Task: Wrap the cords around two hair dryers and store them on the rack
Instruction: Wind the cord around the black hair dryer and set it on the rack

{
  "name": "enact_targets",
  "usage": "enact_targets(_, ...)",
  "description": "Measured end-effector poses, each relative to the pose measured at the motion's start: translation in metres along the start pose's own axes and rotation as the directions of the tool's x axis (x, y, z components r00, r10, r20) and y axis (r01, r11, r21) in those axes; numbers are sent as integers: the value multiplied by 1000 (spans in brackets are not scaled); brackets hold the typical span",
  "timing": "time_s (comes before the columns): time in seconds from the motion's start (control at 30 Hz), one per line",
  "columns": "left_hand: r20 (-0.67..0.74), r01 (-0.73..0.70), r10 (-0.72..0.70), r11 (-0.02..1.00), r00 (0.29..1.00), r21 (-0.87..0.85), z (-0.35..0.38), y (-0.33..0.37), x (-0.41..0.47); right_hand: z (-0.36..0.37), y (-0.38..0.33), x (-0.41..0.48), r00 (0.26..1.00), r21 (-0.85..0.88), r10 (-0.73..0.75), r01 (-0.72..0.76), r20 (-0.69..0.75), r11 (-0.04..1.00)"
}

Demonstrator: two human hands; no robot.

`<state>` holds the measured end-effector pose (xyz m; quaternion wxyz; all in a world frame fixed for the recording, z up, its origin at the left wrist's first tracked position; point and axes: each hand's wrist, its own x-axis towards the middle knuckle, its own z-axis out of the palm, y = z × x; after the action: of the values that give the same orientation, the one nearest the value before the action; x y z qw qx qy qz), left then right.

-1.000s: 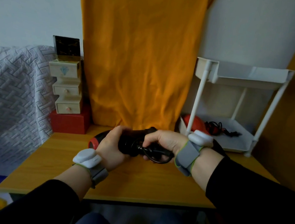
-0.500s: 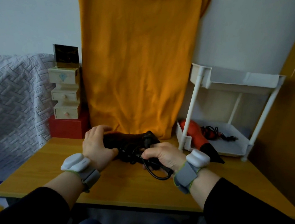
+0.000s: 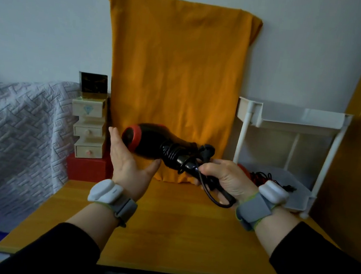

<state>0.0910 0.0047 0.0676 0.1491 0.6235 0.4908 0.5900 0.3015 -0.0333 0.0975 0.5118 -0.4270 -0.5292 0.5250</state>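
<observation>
A black hair dryer point(image 3: 152, 141) with a red ring at its rear end is lifted above the wooden table point(image 3: 164, 229). Its black cord point(image 3: 174, 154) is coiled around the handle, and a loose loop hangs below my right hand point(image 3: 224, 175). That hand is closed on the handle and cord. My left hand point(image 3: 127, 164) is open, palm up, just under and beside the dryer's red end. A second, red hair dryer point(image 3: 244, 170) lies on the lower shelf of the white rack point(image 3: 289, 124), mostly hidden behind my right wrist, with its dark cord point(image 3: 262, 176) beside it.
An orange cloth point(image 3: 175, 73) hangs on the wall behind the table. A stack of small wooden drawers point(image 3: 89, 131) sits on a red box point(image 3: 88, 168) at the back left. A grey quilted cover point(image 3: 18, 132) lies left of the table. The rack's upper shelf holds nothing visible.
The black dryer has been lifted off the table and turned with its red end to the left. My left hand let go of it and opened. The camera tilted upward.
</observation>
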Motion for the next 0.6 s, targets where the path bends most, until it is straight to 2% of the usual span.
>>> enact_targets(0.2,175,150,-142,988,974,-37,17,15,7,0,-29,-9,991,351,17,-63,135,934)
enact_targets(0.4,227,242,-233,970,946,-12,41,34,23,-11,-55,-14,959,492,-26,-121,282,862)
enact_targets(0.6,250,237,-228,972,941,-5,58,52,40,-25,-71,-24,956,558,-85,-91,281,825)
